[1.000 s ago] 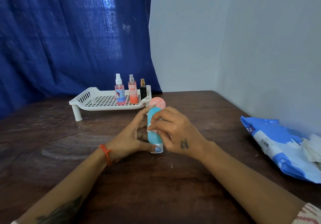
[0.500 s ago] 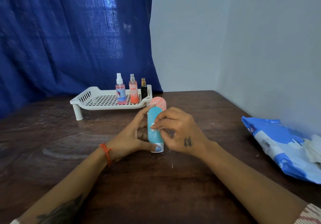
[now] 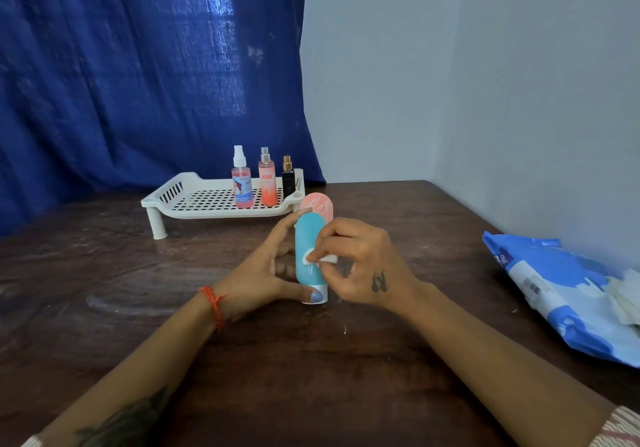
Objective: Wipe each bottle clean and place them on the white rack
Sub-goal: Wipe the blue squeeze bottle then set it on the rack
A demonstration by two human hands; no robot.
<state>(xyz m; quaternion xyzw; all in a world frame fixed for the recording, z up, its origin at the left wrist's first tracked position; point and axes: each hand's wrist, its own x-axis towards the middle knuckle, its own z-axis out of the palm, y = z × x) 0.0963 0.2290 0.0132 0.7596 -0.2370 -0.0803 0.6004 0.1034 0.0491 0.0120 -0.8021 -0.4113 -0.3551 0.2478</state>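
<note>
Both your forearms reach in from the bottom of the frame and meet at the centre. Your left hand (image 3: pixel 263 273) cups the teal plastic tube-shaped bottle (image 3: pixel 308 256) from its left side, fingers curled around the back of it and the thumb laid across its white cap at the base. Your right hand (image 3: pixel 360 266) comes in from the right, wrist tilted, with thumb and forefinger pinching a small white wipe pad (image 3: pixel 320 257) flat against the bottle's front, about halfway up. The other right fingers curl loosely below the pad.

The bottle stands cap-down on the dark wooden table (image 3: pixel 311 370). Just behind it stands a pink rounded bottle (image 3: pixel 317 205), though how it rests you cannot tell, since the teal one hides its lower part.

In the upper middle of the frame, the white perforated plastic rack (image 3: pixel 194 200) holds three upright bottles at its right end: a pink spray bottle with a white nozzle (image 3: pixel 241 183), an orange mist bottle (image 3: pixel 267 183) and a small black bottle with a gold top (image 3: pixel 287 178).

At the right edge lies a blue-and-white wipes packet (image 3: pixel 554 287).
</note>
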